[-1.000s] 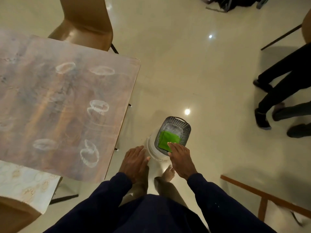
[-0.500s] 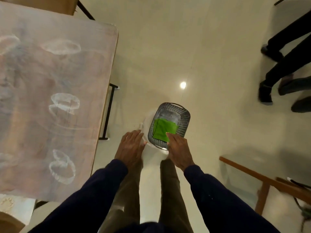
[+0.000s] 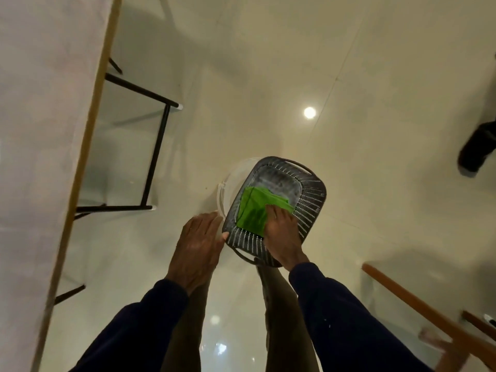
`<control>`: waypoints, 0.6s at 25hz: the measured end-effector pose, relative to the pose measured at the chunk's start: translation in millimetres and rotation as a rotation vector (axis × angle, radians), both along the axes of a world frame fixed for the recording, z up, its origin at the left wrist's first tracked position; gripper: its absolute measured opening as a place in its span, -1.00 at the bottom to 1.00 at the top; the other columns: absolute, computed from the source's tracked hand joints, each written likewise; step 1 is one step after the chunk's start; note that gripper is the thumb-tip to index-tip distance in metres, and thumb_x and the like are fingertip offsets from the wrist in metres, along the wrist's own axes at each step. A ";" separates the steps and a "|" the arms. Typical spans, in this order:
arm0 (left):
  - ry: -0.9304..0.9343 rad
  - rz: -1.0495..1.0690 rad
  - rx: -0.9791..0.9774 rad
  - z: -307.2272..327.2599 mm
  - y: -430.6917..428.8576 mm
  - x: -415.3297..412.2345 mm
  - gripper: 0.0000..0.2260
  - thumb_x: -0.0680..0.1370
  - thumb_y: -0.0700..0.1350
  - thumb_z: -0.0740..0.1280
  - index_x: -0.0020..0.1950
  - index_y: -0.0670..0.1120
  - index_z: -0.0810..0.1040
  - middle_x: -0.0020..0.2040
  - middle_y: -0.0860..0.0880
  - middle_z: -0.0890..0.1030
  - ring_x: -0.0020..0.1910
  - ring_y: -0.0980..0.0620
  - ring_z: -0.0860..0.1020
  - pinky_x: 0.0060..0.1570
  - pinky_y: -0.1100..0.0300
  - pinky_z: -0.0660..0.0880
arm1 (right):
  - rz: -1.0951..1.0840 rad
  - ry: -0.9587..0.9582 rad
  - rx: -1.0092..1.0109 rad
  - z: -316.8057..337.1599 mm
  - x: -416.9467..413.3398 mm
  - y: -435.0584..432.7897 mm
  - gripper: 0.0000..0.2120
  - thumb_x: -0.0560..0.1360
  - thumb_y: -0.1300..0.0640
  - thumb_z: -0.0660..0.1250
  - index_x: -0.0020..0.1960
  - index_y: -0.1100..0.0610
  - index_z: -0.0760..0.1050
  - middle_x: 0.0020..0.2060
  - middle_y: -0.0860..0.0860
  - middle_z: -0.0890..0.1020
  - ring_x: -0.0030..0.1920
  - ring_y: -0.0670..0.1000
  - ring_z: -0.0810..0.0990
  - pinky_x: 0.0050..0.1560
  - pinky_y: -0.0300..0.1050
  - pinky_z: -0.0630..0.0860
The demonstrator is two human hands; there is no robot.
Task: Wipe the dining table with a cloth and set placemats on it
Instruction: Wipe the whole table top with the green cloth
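Head view: the right grip (image 3: 279, 229) has slid flat onto the folded green cloth (image 3: 252, 210) in the dark slotted plastic basket (image 3: 311, 200), left grip (image 3: 200, 245) released alongside, so pickup looks imminent.

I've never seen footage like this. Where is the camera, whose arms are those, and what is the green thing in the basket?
There is no machine here. A person wears a wide-angle camera on the head, so this one picture looks down past their own arms and legs to the floor. The left hand is open, with its fingertips at the near-left edge of a dark slotted basket. The basket sits on top of a white bucket. A green cloth lies inside the basket, and the right hand rests on it. I cannot tell whether its fingers grip the cloth yet. The pale slab along the left is the table that is to be wiped.
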State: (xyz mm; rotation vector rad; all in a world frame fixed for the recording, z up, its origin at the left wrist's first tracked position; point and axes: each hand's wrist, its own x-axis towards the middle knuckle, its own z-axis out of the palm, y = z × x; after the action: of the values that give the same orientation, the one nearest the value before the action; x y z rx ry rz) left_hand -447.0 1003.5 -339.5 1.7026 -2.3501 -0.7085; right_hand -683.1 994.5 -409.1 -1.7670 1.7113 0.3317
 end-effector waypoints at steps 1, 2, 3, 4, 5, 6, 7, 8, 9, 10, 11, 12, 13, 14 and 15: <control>0.005 0.018 0.021 -9.3 -1.8 -0.8 -0.57 0.76 0.02 0.10 0.39 -0.26 0.54 0.31 -0.26 0.63 0.33 -0.24 0.60 0.55 0.03 0.23 | 0.011 0.033 0.032 -13.7 0.4 -1.1 -0.22 0.33 0.21 0.64 0.48 0.26 0.41 0.35 0.22 0.57 0.37 0.26 0.54 0.35 0.30 0.51; 0.011 0.030 0.032 -17.5 -3.8 -1.6 -0.55 0.77 0.03 0.10 0.39 -0.27 0.55 0.32 -0.27 0.62 0.33 -0.25 0.60 0.56 0.07 0.18 | 0.029 0.066 0.049 -26.1 1.7 -2.0 -0.17 0.29 0.18 0.68 0.47 0.26 0.41 0.35 0.23 0.56 0.37 0.27 0.54 0.34 0.31 0.52; 0.015 0.039 0.027 -25.1 -5.6 -2.5 -0.54 0.77 0.04 0.10 0.39 -0.28 0.56 0.32 -0.27 0.62 0.33 -0.25 0.60 0.56 0.10 0.16 | 0.054 0.095 0.068 -37.5 4.6 -3.5 -0.13 0.25 0.16 0.71 0.47 0.26 0.41 0.34 0.23 0.55 0.36 0.27 0.54 0.31 0.32 0.54; 0.021 0.045 0.020 -30.6 -6.8 -3.9 -0.52 0.78 0.06 0.08 0.38 -0.29 0.56 0.31 -0.27 0.63 0.33 -0.25 0.60 0.56 0.10 0.16 | 0.072 0.126 0.085 -44.5 8.1 -5.5 -0.10 0.22 0.16 0.72 0.46 0.25 0.40 0.33 0.23 0.54 0.35 0.27 0.53 0.27 0.31 0.57; 0.030 0.047 0.006 -33.6 -8.0 -5.8 -0.51 0.78 0.07 0.07 0.37 -0.29 0.57 0.31 -0.28 0.63 0.32 -0.25 0.60 0.56 0.08 0.17 | 0.084 0.161 0.093 -50.7 11.5 -6.7 -0.08 0.23 0.15 0.72 0.47 0.24 0.37 0.34 0.23 0.50 0.34 0.27 0.51 0.23 0.28 0.58; 0.034 0.050 -0.009 -35.8 -8.6 -6.8 -0.50 0.78 0.09 0.06 0.37 -0.28 0.56 0.31 -0.28 0.64 0.32 -0.25 0.60 0.55 0.03 0.21 | 0.106 0.209 0.093 -57.4 14.9 -6.9 -0.08 0.26 0.13 0.70 0.49 0.23 0.32 0.35 0.22 0.46 0.34 0.25 0.48 0.22 0.23 0.57; 0.034 0.056 -0.022 -36.3 -8.9 -7.0 -0.49 0.78 0.10 0.06 0.37 -0.28 0.56 0.30 -0.28 0.64 0.32 -0.25 0.61 0.53 -0.04 0.26 | 0.139 0.257 0.084 -62.3 18.1 -8.3 -0.12 0.33 0.10 0.66 0.50 0.21 0.28 0.36 0.20 0.42 0.34 0.23 0.45 0.22 0.19 0.55; 0.032 0.066 -0.029 -36.0 -8.7 -6.4 -0.48 0.78 0.11 0.05 0.36 -0.29 0.56 0.30 -0.29 0.64 0.32 -0.25 0.61 0.50 -0.11 0.30 | 0.174 0.294 0.070 -65.4 21.2 -11.1 -0.19 0.40 0.06 0.61 0.49 0.20 0.27 0.36 0.18 0.42 0.33 0.21 0.45 0.21 0.16 0.54; 0.032 0.076 -0.031 -34.2 -8.7 -5.9 -0.47 0.78 0.12 0.05 0.36 -0.29 0.57 0.30 -0.29 0.64 0.32 -0.25 0.60 0.48 -0.17 0.31 | 0.196 0.311 0.050 -65.6 23.3 -15.1 -0.27 0.45 0.05 0.58 0.48 0.19 0.29 0.36 0.17 0.44 0.33 0.19 0.46 0.21 0.15 0.53; 0.032 0.084 -0.027 -30.4 -8.6 -5.5 -0.46 0.78 0.12 0.04 0.36 -0.29 0.57 0.30 -0.28 0.64 0.33 -0.24 0.60 0.47 -0.19 0.31 | 0.215 0.302 0.048 -64.6 23.9 -19.0 -0.31 0.48 0.07 0.55 0.49 0.19 0.31 0.38 0.16 0.46 0.37 0.19 0.46 0.24 0.16 0.51; 0.035 0.081 -0.025 -25.8 -8.8 -5.3 -0.46 0.79 0.11 0.03 0.36 -0.30 0.57 0.31 -0.28 0.64 0.34 -0.24 0.60 0.48 -0.17 0.31 | 0.224 0.270 0.062 -61.5 23.7 -23.2 -0.31 0.49 0.10 0.54 0.51 0.21 0.30 0.41 0.17 0.46 0.42 0.20 0.44 0.30 0.18 0.48; 0.038 0.071 -0.023 -20.3 -9.2 -4.3 -0.46 0.79 0.10 0.03 0.37 -0.30 0.57 0.32 -0.28 0.63 0.35 -0.24 0.60 0.49 -0.16 0.32 | 0.207 0.230 0.091 -58.2 22.1 -25.5 -0.29 0.49 0.14 0.54 0.52 0.23 0.28 0.44 0.18 0.45 0.46 0.21 0.41 0.36 0.19 0.44; 0.044 0.063 -0.025 -12.3 -10.6 -2.2 -0.48 0.79 0.09 0.03 0.37 -0.29 0.57 0.33 -0.28 0.62 0.35 -0.24 0.59 0.49 -0.16 0.33 | 0.164 0.192 0.111 -50.6 20.7 -27.5 -0.29 0.49 0.17 0.55 0.52 0.25 0.29 0.44 0.20 0.45 0.47 0.22 0.40 0.39 0.19 0.43; 0.053 0.063 -0.025 -4.2 -11.8 -0.4 -0.49 0.79 0.08 0.03 0.38 -0.28 0.57 0.34 -0.27 0.62 0.37 -0.23 0.58 0.49 -0.16 0.34 | 0.114 0.164 0.104 -40.6 17.7 -28.8 -0.32 0.47 0.22 0.57 0.49 0.28 0.34 0.40 0.22 0.48 0.43 0.24 0.43 0.37 0.20 0.46; 0.063 0.068 -0.023 3.4 -12.8 1.5 -0.49 0.79 0.08 0.02 0.38 -0.27 0.56 0.35 -0.26 0.61 0.38 -0.21 0.57 0.49 -0.17 0.36 | 0.073 0.142 0.073 -30.0 13.4 -28.3 -0.35 0.42 0.27 0.60 0.42 0.31 0.41 0.31 0.24 0.54 0.35 0.26 0.50 0.29 0.19 0.53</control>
State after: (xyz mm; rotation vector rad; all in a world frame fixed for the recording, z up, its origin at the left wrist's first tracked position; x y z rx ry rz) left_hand -445.5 990.7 -336.2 1.7162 -2.2387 -0.7099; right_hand -669.7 966.2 -439.1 -1.7925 1.7119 0.5566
